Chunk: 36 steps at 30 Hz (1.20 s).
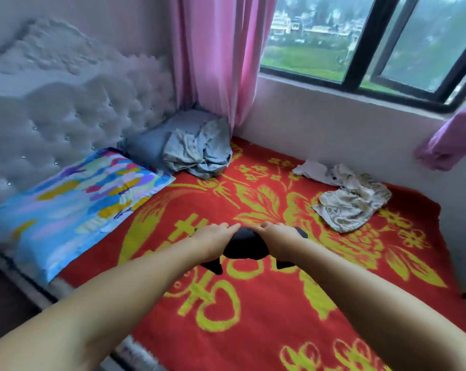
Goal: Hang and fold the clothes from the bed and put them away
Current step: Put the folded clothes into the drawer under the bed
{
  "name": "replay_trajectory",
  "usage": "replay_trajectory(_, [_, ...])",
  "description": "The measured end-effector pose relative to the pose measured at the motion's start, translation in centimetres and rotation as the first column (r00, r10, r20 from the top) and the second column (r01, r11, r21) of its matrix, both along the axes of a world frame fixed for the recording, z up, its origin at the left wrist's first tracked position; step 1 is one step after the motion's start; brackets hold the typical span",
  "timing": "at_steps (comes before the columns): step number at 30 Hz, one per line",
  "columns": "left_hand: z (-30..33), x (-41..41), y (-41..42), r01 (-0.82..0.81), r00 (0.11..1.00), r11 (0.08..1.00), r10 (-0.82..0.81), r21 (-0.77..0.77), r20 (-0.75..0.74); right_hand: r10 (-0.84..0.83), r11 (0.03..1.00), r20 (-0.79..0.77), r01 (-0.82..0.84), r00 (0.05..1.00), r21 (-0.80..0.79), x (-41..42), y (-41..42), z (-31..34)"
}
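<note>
Two hands on one dark garment (243, 243) mid-bed — left hand (215, 236) and right hand (279, 234) side by side, almost touching, fingers curled over its top edge and clamped on the cloth. It lies bunched on the red blanket (253, 330), corners poking out below each wrist. What kind of garment — cannot tell, too crumpled.

Handling guess: light, soft, limp; no stiffness, so it will sag wherever unsupported. Not fragile, looks not slippery. Best held at a seam or waistband edge, hands spread apart to open it flat (pinched together like this it stays a lump).

Still to do: grey cloth (199, 153) heaped against the grey pillow (148, 145) near the headboard, and a cream patterned garment (352, 202) crumpled near the wall — both well apart from the hands.
</note>
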<state>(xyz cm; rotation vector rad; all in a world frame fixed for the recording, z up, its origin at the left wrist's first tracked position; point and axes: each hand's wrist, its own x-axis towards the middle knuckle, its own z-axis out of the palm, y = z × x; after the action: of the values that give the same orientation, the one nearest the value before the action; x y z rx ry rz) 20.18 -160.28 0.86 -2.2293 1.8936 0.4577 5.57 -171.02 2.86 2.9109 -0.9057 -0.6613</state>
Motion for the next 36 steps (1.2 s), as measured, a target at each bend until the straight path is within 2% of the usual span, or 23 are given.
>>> replay_trajectory(4, [0.1, 0.8, 7.2, -0.218, 0.975, 0.976, 0.218, -0.002, -0.046, 0.201, 0.979, -0.022, -0.201, 0.979, 0.027, 3.4, 4.6, -0.2])
replay_trajectory(8, [0.3, 2.8, 16.3, -0.427, 0.903, 0.904, 0.426, -0.016, -0.054, 0.410, 0.911, -0.028, -0.408, 0.912, 0.060, 8.7, 11.3, 0.3])
replay_trajectory(14, [0.8, 5.6, 32.7, -0.656, 0.753, 0.749, 0.658, -0.090, -0.006, 0.683, 0.729, 0.010, -0.683, 0.730, 0.050, 16.2, 25.5, 1.0])
replay_trajectory(19, [0.7, 5.6, 47.3, -0.802, 0.595, 0.593, 0.804, -0.071, -0.010, 0.831, 0.552, 0.027, -0.830, 0.556, 0.080, 20.5, 39.4, 0.3])
replay_trajectory(22, [-0.3, 5.1, 57.6, -0.870, 0.493, 0.494, 0.870, -0.009, 0.018, 0.901, 0.428, 0.028, -0.897, 0.433, 0.107, 22.5, 49.8, -1.1])
replay_trajectory(25, [-0.1, 4.3, 64.1, -0.906, 0.424, 0.424, 0.906, 0.006, 0.019, 0.928, 0.355, 0.063, -0.925, 0.366, 0.138, 23.5, 56.7, -1.9])
replay_trajectory(28, [0.2, 4.1, 71.9, -0.947, 0.318, 0.317, 0.948, 0.045, 0.005, 0.956, 0.264, 0.083, -0.950, 0.280, 0.165, 24.8, 65.0, -2.7])
replay_trajectory(32, [0.2, 4.6, 78.7, -0.970, 0.225, 0.228, 0.973, 0.082, -0.050, 0.980, 0.161, 0.087, -0.969, 0.180, 0.189, 26.9, 72.4, -3.6])
replay_trajectory(36, [-1.2, 7.0, 82.9, -0.975, 0.171, 0.184, 0.979, 0.125, -0.111, 0.989, 0.114, 0.069, -0.971, 0.131, 0.211, 30.7, 77.1, -4.9])
